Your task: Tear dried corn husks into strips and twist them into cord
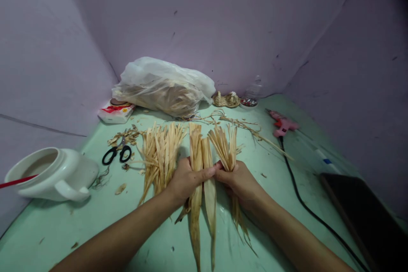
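Note:
My left hand point(188, 180) is closed around a few broad, pale tan dried leaf strips point(196, 212), its thumb pressed across them. A narrower dried leaf strip point(209, 199) hangs beside them, under the tip of that thumb. Gripped in my right hand point(239, 180) is a bundle of thin dried leaf strips point(225, 148), fanned out at the top and trailing below the palm. The two thumbs meet, or nearly so. Left of my left hand lies a spread pile of split leaf strips point(162, 155) on the green tabletop point(153, 238).
Scissors point(117, 154) with black handles lie among scraps at left, near a tipped white pitcher point(73, 170). A plastic bag point(162, 85) of dried material rests against the wall. At right are a pink glue gun point(283, 124), its black cord point(298, 195) and a dark flat object point(360, 212).

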{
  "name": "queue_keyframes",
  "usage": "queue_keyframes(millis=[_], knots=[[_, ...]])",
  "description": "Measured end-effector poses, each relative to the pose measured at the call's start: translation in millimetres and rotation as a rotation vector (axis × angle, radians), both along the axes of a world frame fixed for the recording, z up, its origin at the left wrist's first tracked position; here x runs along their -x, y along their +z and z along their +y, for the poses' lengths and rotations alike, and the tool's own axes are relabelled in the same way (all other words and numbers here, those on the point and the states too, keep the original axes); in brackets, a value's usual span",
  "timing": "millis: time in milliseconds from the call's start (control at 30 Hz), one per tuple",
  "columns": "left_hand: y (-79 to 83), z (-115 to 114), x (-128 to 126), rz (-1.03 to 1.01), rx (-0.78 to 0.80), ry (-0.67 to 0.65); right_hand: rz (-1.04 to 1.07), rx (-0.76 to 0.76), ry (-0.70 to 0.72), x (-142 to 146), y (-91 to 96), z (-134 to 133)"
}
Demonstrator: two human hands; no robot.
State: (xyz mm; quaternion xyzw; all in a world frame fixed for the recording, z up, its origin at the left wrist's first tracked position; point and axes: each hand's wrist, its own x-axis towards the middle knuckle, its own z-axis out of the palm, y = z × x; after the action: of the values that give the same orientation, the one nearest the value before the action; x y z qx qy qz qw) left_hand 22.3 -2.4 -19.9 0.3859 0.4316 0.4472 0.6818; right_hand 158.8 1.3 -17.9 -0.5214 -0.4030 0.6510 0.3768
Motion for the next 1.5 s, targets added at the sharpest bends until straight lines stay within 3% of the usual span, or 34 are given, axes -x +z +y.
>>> queue_keyframes(millis=[167,300,433,600,767,900,1100,1300,1400,1500], knots=[[-2.7,1.3,0.5,0.047,0.058,0.061,0.069,0.005,0.002,0.3,0.5,-1.3],[-3.9,0.4,0.5,0.071,0.041,0.016,0.094,0.017,0.03,1.6,-0.1,-2.4],[-4.4,0.1,0.9,0.054,0.047,-0.003,0.102,0.102,0.034,-0.7,-0.4,-1.6],[-5.8,3.3,1.8,0.095,0.072,0.014,0.301,0.204,0.114,-8.0,2.8,3.5],[-3.4,4.5,2.2,0.123,0.072,0.02,0.428,0.206,0.148,-24.7,25.1,12.4],[-7.8,5.0,3.8,0.173,0.074,0.034,0.51,0.207,0.179,-55.6,51.9,19.6],[-11.6,4.9,4.7,0.167,0.061,0.049,0.656,0.038,-0.095,-100.5,80.0,18.2],[-5.5,5.9,2.1,0.076,0.163,0.164,0.418,0.054,-0.12,-106.1,83.0,17.9],[-5.1,6.1,1.5,0.074,0.165,0.154,0.271,0.095,-0.096,-89.0,72.9,18.5],[-6.3,5.4,0.8,0.111,0.136,0.145,0.093,0.197,0.033,-56.7,52.6,13.9]])
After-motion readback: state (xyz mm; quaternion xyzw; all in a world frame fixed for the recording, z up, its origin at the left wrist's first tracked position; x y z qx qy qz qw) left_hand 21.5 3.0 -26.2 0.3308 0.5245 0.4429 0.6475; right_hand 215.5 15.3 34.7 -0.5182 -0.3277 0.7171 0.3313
